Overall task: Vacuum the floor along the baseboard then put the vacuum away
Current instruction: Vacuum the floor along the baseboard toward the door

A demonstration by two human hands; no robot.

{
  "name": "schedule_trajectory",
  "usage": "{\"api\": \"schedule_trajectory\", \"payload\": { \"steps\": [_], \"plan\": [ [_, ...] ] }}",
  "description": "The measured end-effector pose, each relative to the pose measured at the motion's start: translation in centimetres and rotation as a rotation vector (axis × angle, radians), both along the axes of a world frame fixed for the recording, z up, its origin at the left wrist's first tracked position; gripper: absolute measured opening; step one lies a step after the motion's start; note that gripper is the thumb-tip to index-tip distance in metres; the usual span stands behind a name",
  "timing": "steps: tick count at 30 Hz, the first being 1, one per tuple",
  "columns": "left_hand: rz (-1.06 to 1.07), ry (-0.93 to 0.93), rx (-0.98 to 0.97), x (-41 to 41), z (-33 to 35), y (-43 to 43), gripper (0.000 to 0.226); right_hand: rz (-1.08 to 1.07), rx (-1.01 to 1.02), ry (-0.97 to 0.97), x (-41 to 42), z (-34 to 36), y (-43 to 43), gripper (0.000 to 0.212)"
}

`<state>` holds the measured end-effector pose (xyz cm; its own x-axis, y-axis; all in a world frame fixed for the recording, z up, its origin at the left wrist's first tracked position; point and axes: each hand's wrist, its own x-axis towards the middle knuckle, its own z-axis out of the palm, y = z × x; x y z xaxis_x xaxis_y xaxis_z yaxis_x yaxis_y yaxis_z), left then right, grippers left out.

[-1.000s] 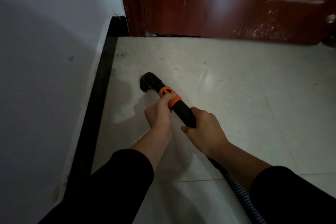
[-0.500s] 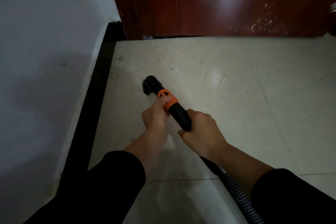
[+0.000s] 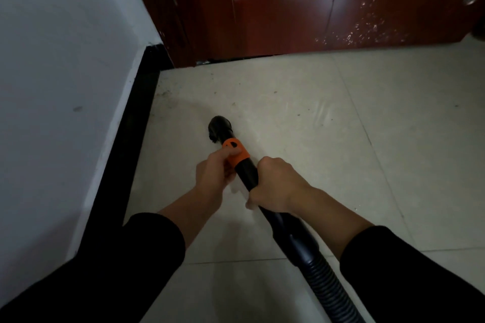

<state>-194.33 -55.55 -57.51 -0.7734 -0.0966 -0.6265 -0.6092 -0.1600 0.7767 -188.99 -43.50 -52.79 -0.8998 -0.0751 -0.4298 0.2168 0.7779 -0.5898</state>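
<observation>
While the left sleeve (image 3: 105,270) and right sleeve (image 3: 406,270) fill the bottom of the view, the ribbed hose (image 3: 325,286) runs up between them from lower right into the rigid black wand (image 3: 288,233); vacuum body itself is out of view. Right hand (image 3: 275,183) is wrapped round the wand, fingers curled under it: reads as the drive grip, push and steer. Left hand (image 3: 214,174) sits just ahead, fingers curled onto the orange collar (image 3: 235,153). Probably there to pin the tip down and aim it; might be working the collar, can't tell. Two hands on a short wand fits low edge work.

Nozzle (image 3: 219,130) is a small dark head, down at the pale floor tile (image 3: 341,139), pointing up-left. Near the black baseboard (image 3: 126,139) but not against it: a strip of tile lies between. Whether it actually touches the floor is too dark to say.

Beyond the tip, grit and dark specks (image 3: 168,94) sit in the corner where baseboard meets door frame (image 3: 170,21). My read: that's the uncleaned bit. White wall (image 3: 52,60) above the baseboard, dark red door (image 3: 315,8) across the far side, pale scuffs (image 3: 367,29) low on its right.

Judgement: mid-pass, vacuuming not finished, put-away not begun. Next move wants the head slid left to the baseboard, then forward into the corner.
</observation>
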Motion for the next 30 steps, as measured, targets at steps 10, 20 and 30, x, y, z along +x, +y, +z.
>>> {"api": "schedule_trajectory", "payload": {
  "steps": [10, 20, 30],
  "plan": [
    [-0.080, -0.011, 0.077, -0.3, -1.3, 0.0, 0.016, 0.025, 0.121, -0.078, -0.7, -0.5, -0.1, 0.045],
    [-0.040, -0.038, 0.087, 0.0, -1.2, 1.6, 0.019, -0.002, 0.229, -0.093, 0.1, 0.7, 0.5, 0.048],
    [-0.069, -0.034, 0.117, 1.4, -0.4, 2.6, 0.019, 0.000, 0.297, -0.113, 1.3, 1.8, 1.3, 0.046]
  ]
}}
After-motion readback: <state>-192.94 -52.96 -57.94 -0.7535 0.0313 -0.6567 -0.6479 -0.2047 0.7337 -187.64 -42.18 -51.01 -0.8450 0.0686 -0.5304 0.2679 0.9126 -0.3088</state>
